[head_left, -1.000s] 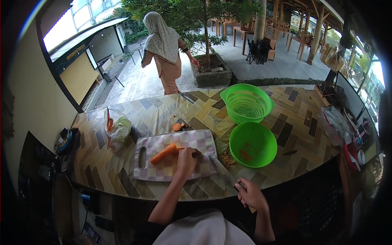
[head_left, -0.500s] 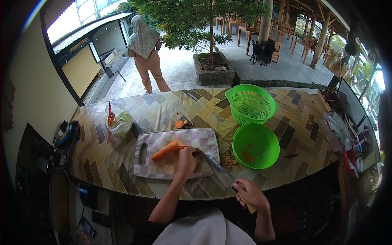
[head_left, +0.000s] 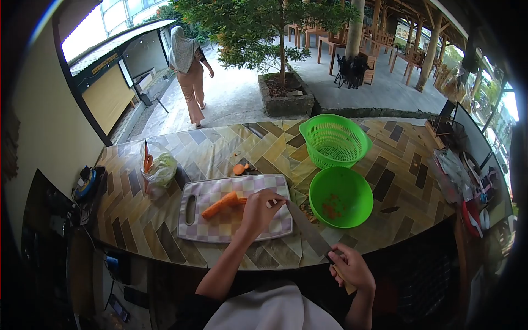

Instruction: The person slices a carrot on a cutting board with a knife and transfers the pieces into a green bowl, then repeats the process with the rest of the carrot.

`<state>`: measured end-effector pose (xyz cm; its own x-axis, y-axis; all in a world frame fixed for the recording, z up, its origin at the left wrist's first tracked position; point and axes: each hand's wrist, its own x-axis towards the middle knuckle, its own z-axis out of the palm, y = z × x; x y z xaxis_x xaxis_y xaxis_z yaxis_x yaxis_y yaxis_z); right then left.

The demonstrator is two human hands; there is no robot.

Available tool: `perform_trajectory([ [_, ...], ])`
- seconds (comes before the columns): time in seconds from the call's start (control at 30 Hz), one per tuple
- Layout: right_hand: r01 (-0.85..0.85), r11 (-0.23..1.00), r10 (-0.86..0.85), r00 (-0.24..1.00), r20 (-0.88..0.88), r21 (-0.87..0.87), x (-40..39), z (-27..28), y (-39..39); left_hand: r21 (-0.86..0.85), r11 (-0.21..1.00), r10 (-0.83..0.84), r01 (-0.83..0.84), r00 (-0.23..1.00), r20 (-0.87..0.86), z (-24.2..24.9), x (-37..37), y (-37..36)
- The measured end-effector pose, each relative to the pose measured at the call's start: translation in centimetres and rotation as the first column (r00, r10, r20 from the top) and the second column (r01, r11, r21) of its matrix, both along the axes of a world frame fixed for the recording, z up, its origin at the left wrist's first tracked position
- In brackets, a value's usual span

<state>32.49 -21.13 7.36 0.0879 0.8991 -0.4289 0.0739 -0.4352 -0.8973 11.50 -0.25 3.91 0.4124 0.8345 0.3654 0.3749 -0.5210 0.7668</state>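
My right hand [head_left: 350, 268] is wrapped round the handle of a large knife [head_left: 311, 231], its blade slanting up and left. At the blade's tip my left hand [head_left: 263, 210] is closed in a pinch; what its fingers hold, if anything, is too small to make out. Under and beside my left hand lies a checked cutting board [head_left: 192, 231]. Orange carrot pieces [head_left: 219, 205] rest on the board, left of that hand. To the right of the knife stands a green bowl [head_left: 352, 192] with small orange bits inside.
A green colander [head_left: 335, 140] stands behind the bowl. Carrot ends [head_left: 238, 169] lie behind the board. At the left is a plastic bag [head_left: 160, 171] with carrots. Plastic bags and other items [head_left: 467, 181] are at the right edge. A person [head_left: 188, 71] is outside.
My left hand has moved right and its fingers have come to the knife tip. The right hand has shifted slightly right and down with the knife. The person outside has turned and stepped away.
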Motion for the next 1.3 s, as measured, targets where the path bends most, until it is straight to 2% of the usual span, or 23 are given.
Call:
perform_trajectory([
  [0.1,0.117,0.992,-0.118,0.993,0.017,0.038,0.9,2.3,-2.2,0.083,0.994,-0.067,0.067,0.998,-0.01,3.1,2.5,-0.7],
  [0.17,0.199,0.977,-0.205,0.976,0.076,0.079,1.4,3.6,-3.5,0.16,0.979,-0.14,0.129,0.988,0.06,3.4,4.8,-0.7],
  [0.23,0.167,0.968,-0.221,0.917,0.331,0.185,1.8,4.3,-4.4,0.237,0.955,-0.204,0.176,0.974,0.095,3.5,6.9,-0.8],
  [0.3,0.113,0.943,-0.285,0.761,0.582,0.313,2.3,3.8,-5.2,0.223,0.962,-0.164,0.155,0.986,0.022,2.5,8.2,-0.5],
  [0.33,0.1,0.939,-0.296,0.719,0.629,0.328,2.6,3.6,-5.5,0.219,0.965,-0.142,0.142,0.99,-0.015,2.1,8.7,-0.4],
  [0.4,0.07,0.934,-0.314,0.629,0.711,0.351,2.8,3.5,-5.9,0.1,0.99,-0.099,0.096,0.995,0.022,2.0,9.4,-0.6],
  [0.43,0.114,0.931,-0.334,0.649,0.684,0.346,2.7,3.6,-6.0,0.039,0.997,-0.073,0.071,0.997,0.036,2.2,9.7,-0.8],
  [0.5,0.198,0.923,-0.37,0.687,0.625,0.329,2.2,3.7,-6.3,0.051,0.987,-0.154,0.152,0.987,0.041,2.3,10.2,-0.9],
  [0.63,0.163,0.937,-0.328,0.722,0.61,0.31,2.6,3.2,-7.0,-0.008,0.966,-0.258,0.26,0.962,0.083,1.4,10.9,-0.3],
  [0.83,0.208,0.924,-0.36,0.76,0.541,0.321,2.4,3.5,-7.1,0.146,0.962,-0.242,0.232,0.969,0.053,-0.1,10.9,0.3],
  [0.93,0.225,0.927,-0.361,0.752,0.552,0.299,2.4,3.6,-7.1,0.008,0.962,-0.272,0.272,0.962,0.004,1.1,10.5,-0.2],
  [1.0,0.227,0.919,-0.376,0.75,0.545,0.322,2.2,3.5,-6.8,0.142,0.958,-0.262,0.251,0.963,0.068,0.6,10.4,0.0],
  [1.1,0.364,0.875,-0.464,0.818,0.34,0.318,1.7,3.1,-5.9,0.331,0.93,-0.205,0.161,0.973,0.102,0.3,9.1,0.1],
  [1.13,0.359,0.881,-0.448,0.841,0.304,0.307,1.4,3.1,-5.5,0.39,0.913,-0.176,0.121,0.979,0.107,0.5,8.2,-0.1],
  [1.23,0.324,0.903,-0.39,0.893,0.223,0.282,0.4,2.2,-3.8,0.302,0.953,-0.08,0.028,0.984,0.16,1.1,4.6,-0.8],
  [1.3,0.258,0.929,-0.315,0.927,0.205,0.265,-0.1,1.3,-2.5,0.055,0.998,0.029,-0.042,0.976,0.218,0.9,1.6,-0.8],
])
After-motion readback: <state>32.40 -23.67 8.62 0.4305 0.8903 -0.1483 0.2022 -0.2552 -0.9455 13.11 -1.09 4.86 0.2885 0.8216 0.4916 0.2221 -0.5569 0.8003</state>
